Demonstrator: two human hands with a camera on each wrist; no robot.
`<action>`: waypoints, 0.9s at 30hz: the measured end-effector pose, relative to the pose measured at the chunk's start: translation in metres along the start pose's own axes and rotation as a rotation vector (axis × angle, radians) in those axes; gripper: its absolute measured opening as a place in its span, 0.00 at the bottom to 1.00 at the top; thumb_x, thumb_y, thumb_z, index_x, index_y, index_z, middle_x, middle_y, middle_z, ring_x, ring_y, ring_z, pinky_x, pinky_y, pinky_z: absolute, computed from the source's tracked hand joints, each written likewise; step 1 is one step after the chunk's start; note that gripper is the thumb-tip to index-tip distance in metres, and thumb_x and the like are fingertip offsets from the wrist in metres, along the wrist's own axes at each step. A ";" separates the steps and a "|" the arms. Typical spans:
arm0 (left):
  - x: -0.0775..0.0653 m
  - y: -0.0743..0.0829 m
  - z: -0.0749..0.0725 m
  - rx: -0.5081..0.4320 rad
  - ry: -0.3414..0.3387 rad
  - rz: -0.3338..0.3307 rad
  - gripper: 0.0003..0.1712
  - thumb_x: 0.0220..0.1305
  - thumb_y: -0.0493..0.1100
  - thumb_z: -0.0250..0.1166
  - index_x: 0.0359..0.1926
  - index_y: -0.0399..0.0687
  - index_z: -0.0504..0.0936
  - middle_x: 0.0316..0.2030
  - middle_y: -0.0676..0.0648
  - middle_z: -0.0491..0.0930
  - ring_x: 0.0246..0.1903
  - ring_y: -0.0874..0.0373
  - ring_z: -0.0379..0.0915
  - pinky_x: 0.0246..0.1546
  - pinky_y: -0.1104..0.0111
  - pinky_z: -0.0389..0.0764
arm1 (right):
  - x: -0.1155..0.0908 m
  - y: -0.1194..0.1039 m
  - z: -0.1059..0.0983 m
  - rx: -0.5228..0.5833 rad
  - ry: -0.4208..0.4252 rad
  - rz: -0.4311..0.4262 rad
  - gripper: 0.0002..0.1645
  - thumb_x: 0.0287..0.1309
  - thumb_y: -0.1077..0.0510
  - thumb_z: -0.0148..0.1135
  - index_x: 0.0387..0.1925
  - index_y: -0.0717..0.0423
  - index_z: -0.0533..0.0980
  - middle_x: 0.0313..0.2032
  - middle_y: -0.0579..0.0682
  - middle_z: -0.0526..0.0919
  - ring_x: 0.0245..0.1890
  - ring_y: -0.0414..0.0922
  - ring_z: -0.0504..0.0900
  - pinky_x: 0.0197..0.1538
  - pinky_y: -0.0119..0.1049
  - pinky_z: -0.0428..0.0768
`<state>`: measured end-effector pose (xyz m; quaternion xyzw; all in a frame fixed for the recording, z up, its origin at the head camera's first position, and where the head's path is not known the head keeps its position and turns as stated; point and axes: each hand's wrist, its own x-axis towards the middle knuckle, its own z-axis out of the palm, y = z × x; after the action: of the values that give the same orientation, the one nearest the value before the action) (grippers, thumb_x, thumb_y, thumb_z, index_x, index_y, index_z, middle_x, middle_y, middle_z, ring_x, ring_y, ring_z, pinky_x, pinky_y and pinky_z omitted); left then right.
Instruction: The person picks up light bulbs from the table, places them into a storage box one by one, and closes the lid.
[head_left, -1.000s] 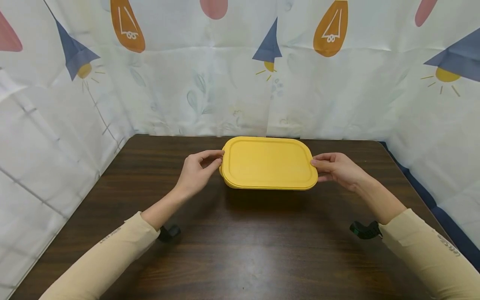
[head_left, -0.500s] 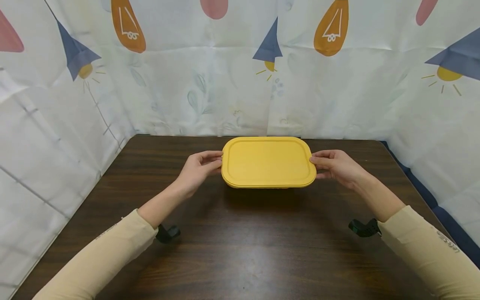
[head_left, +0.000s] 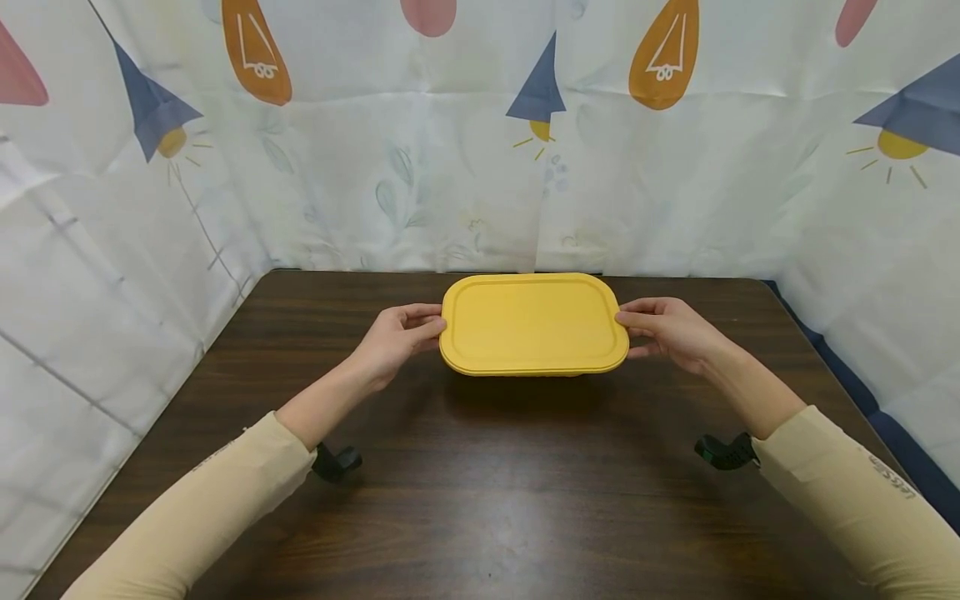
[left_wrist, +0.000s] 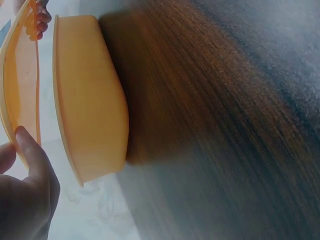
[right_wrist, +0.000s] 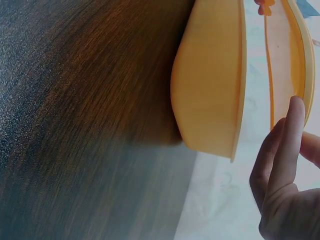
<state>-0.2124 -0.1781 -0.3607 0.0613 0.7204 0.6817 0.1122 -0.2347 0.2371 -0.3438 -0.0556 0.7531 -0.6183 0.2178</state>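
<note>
A yellow rectangular lid (head_left: 534, 323) with rounded corners is held level above a matching yellow box (left_wrist: 90, 95). Both wrist views show a gap between the lid and the box's rim. At the lid's left end, my left hand (head_left: 397, 337) pinches the edge between thumb and fingers. My right hand (head_left: 671, 333) pinches the opposite end in the same way. The box stands upright on the table, and from the head view the lid hides nearly all of it. What the box contains is out of sight.
The dark wood-grain table (head_left: 480, 483) spreads out in front of the box. A white patterned curtain (head_left: 465, 183) closes off the back and both sides. Dark wrist cameras (head_left: 723, 452) hang below both sleeves.
The lid has shifted slightly left and levelled over the box, whose lower left corner no longer shows in the head view. Both hands keep their grip on the lid.
</note>
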 end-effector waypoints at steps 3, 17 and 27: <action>0.001 0.000 0.000 0.000 -0.004 -0.011 0.28 0.75 0.35 0.62 0.70 0.27 0.69 0.58 0.33 0.77 0.48 0.56 0.82 0.54 0.62 0.83 | 0.000 -0.001 0.001 -0.007 0.007 0.006 0.36 0.74 0.53 0.62 0.68 0.74 0.64 0.48 0.54 0.81 0.44 0.46 0.86 0.50 0.45 0.86; 0.003 0.002 -0.001 0.010 -0.027 -0.079 0.26 0.75 0.35 0.62 0.67 0.27 0.69 0.52 0.36 0.78 0.42 0.56 0.84 0.57 0.50 0.79 | 0.002 0.000 0.001 -0.051 0.066 0.010 0.36 0.73 0.52 0.63 0.69 0.74 0.66 0.49 0.56 0.80 0.45 0.48 0.84 0.49 0.47 0.86; 0.008 0.004 -0.003 0.041 -0.028 -0.101 0.26 0.74 0.36 0.64 0.66 0.26 0.69 0.53 0.35 0.78 0.38 0.55 0.85 0.51 0.56 0.85 | 0.005 0.003 0.002 -0.106 0.116 0.000 0.33 0.73 0.50 0.63 0.65 0.71 0.71 0.49 0.59 0.79 0.44 0.49 0.82 0.48 0.46 0.87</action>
<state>-0.2215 -0.1783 -0.3577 0.0365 0.7347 0.6593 0.1554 -0.2381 0.2336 -0.3485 -0.0310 0.7963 -0.5795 0.1705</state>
